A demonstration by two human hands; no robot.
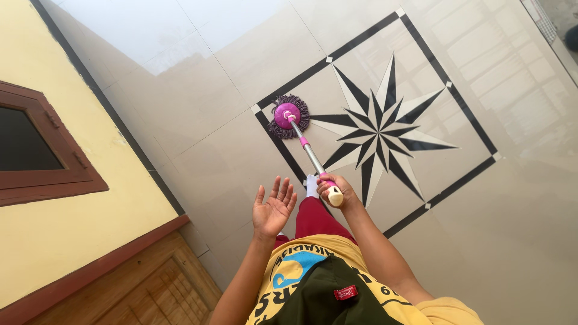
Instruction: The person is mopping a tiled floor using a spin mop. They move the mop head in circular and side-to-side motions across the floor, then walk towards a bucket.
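My right hand point(337, 191) grips the cream end of a mop handle point(313, 157), a metal pole with pink collars. The pole slants down to a round mop head point(288, 115) with a pink disc and dark purple strands, resting on the tiled floor at the corner of a black square border. My left hand point(274, 209) is raised beside it, palm up, fingers spread, holding nothing. It is a hand's width left of the handle's end. My red trouser leg and a white sock show between the hands.
The glossy beige tile floor point(198, 90) carries a black-and-cream star inlay point(379, 129) inside the black border. A yellow wall point(66, 229) with a brown-framed window point(36, 147) stands at left, and a wooden door point(144, 289) at lower left.
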